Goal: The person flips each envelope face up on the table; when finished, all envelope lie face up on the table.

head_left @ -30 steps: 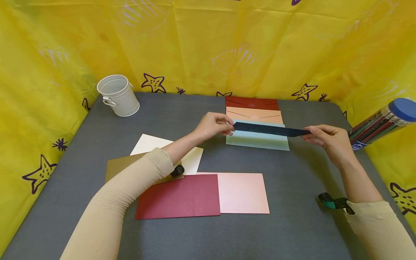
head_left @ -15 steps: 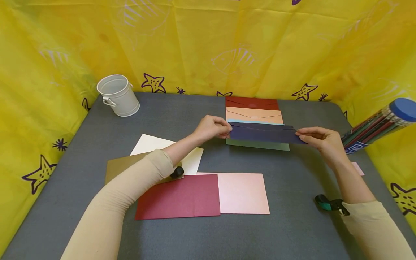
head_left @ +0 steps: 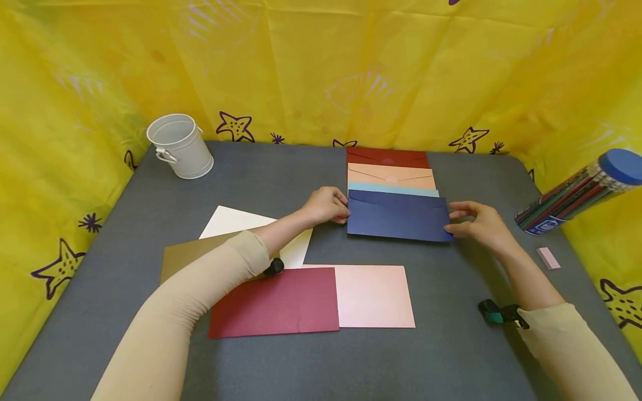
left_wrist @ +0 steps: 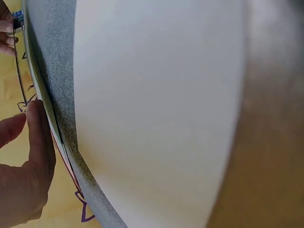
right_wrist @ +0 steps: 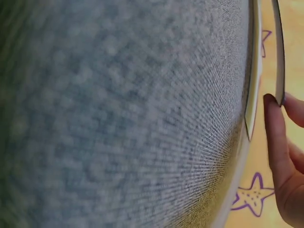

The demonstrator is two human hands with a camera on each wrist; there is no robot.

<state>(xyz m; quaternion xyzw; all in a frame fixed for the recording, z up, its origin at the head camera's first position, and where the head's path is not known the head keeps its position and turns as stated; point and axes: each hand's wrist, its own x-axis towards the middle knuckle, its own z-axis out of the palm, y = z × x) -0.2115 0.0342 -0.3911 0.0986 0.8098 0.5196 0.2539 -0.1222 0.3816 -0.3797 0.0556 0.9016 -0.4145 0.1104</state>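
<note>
A navy blue envelope (head_left: 398, 217) hangs low over the tabletop, flap side up, overlapping the light blue envelope (head_left: 393, 189). My left hand (head_left: 327, 205) holds its left edge between thumb and fingers. At the right edge my right hand (head_left: 476, 225) pinches it; in the right wrist view the envelope's thin edge (right_wrist: 280, 57) runs between thumb and finger. Behind it a peach envelope (head_left: 391, 174) and a dark red envelope (head_left: 387, 157) overlap in a staggered row, a strip of each showing. Most of the light blue one is hidden under the navy one.
Below my left forearm lie a cream envelope (head_left: 236, 221), a gold-brown one (head_left: 188, 257), a maroon one (head_left: 281, 303) and a pink one (head_left: 373, 295). A white bucket (head_left: 181, 147) stands back left. A tube of pencils (head_left: 577, 192) and a pink eraser (head_left: 548, 258) are at right.
The navy envelope has tilted from nearly edge-on to facing up and come lower and nearer. My right hand moved left and down with it; my left hand lowered slightly. The eraser came into view.
</note>
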